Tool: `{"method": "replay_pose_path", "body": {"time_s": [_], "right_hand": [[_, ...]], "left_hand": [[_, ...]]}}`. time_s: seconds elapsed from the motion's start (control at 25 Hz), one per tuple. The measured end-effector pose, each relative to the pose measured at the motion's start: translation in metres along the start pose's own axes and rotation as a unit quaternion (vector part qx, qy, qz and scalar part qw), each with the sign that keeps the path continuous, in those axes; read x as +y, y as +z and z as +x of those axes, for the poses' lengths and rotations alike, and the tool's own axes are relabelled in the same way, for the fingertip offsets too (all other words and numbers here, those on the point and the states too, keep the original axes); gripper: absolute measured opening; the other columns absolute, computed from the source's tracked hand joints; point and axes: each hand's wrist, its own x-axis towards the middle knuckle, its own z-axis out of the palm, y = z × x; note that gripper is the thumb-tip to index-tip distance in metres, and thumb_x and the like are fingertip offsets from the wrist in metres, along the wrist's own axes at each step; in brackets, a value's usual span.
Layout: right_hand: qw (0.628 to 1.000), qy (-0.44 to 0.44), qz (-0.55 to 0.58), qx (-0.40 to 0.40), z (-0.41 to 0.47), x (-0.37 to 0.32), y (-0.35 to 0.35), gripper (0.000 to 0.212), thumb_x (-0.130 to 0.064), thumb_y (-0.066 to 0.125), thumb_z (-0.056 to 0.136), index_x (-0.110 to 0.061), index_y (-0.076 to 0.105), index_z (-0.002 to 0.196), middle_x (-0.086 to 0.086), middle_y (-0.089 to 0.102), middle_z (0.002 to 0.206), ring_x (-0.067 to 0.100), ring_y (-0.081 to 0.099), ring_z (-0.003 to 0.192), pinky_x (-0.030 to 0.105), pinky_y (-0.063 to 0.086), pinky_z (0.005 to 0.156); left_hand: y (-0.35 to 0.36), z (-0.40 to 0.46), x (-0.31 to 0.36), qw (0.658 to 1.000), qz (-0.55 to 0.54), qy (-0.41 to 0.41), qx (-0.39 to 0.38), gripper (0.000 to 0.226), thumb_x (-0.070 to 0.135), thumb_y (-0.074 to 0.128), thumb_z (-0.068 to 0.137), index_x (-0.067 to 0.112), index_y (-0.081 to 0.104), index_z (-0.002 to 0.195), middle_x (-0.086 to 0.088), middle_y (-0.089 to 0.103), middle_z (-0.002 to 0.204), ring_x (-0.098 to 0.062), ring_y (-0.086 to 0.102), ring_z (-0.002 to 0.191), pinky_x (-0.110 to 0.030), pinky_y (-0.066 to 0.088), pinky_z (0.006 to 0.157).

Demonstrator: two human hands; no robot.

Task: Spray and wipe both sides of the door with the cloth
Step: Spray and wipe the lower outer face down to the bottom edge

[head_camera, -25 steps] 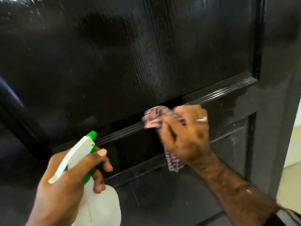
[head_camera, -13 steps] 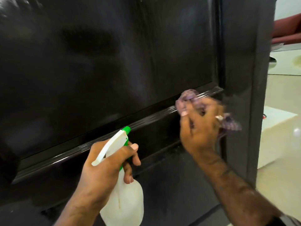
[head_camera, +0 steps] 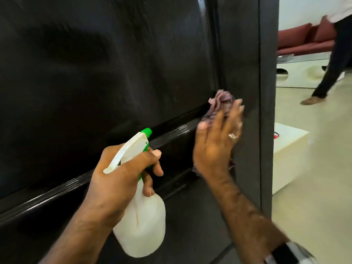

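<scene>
Nearest to the camera, the left hand (head_camera: 122,174) gripped the neck of a white spray bottle (head_camera: 141,221), fingers curled around it below the trigger, with the green nozzle (head_camera: 146,131) pointing up toward the door. It was held just in front of the lower panel and did not seem to be spraying.

A little further and to the right of that hand, the right hand (head_camera: 217,141) lay flat with straight fingers, pressing a crumpled purple cloth (head_camera: 221,102) against the black door (head_camera: 114,73). The cloth stuck out above the fingertips, at the corner where the horizontal moulding (head_camera: 171,134) met the upright stile.

The big panel above both hands looked glossy with faint streaks, so I judge this face was already mostly wiped and the moulding and edge were in work. The panel below the hands looked duller. The other side of the door was not visible, so it probably remained.

Beyond the door edge, to the right of the right hand, stood a white box (head_camera: 287,155) on the floor, and further a red sofa (head_camera: 304,39) and a walking person (head_camera: 331,60).
</scene>
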Motion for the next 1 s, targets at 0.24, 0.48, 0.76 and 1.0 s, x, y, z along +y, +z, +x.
{"method": "replay_pose_path", "body": {"time_s": [0.24,0.48,0.76,1.0], "right_hand": [[0.976,-0.198,-0.005,-0.086,0.001,0.096,-0.011,0.067,-0.041,0.036,0.113,-0.002,0.023,0.166,0.027,0.017,0.174,0.041,0.012,0.164,0.071,0.017,0.127],[0.997,0.07,0.044,0.013,0.064,0.052,0.009,0.074,-0.046,0.022,0.115,0.01,0.025,0.163,0.028,0.012,0.174,0.045,0.011,0.164,0.059,0.013,0.132],[0.956,0.284,0.076,0.009,-0.004,0.131,0.002,0.097,-0.075,0.01,0.104,-0.003,0.037,0.163,0.021,0.037,0.168,0.039,0.034,0.157,0.055,0.027,0.128],[0.996,0.031,0.081,0.021,0.061,0.059,0.008,0.072,-0.046,0.027,0.111,-0.002,0.026,0.167,0.018,0.018,0.177,0.036,0.012,0.165,0.059,0.012,0.133]], "left_hand": [[0.013,0.006,-0.004,1.0,-0.012,-0.011,-0.004,0.019,0.02,0.073,0.089,0.007,0.074,0.075,-0.024,0.071,0.078,-0.034,0.051,0.046,-0.046,0.055,0.058],[0.034,0.011,-0.014,0.999,-0.018,-0.024,-0.013,0.023,0.014,0.069,0.094,0.004,0.072,0.074,-0.025,0.071,0.079,-0.034,0.05,0.048,-0.046,0.053,0.058],[0.06,0.012,-0.031,0.999,-0.022,-0.031,-0.011,0.023,0.014,0.07,0.094,0.004,0.072,0.074,-0.024,0.071,0.078,-0.034,0.05,0.047,-0.044,0.052,0.059],[0.073,0.018,-0.044,0.998,-0.043,-0.035,-0.017,0.017,0.016,0.071,0.093,0.005,0.073,0.08,-0.024,0.071,0.079,-0.032,0.051,0.047,-0.041,0.053,0.057]]}}
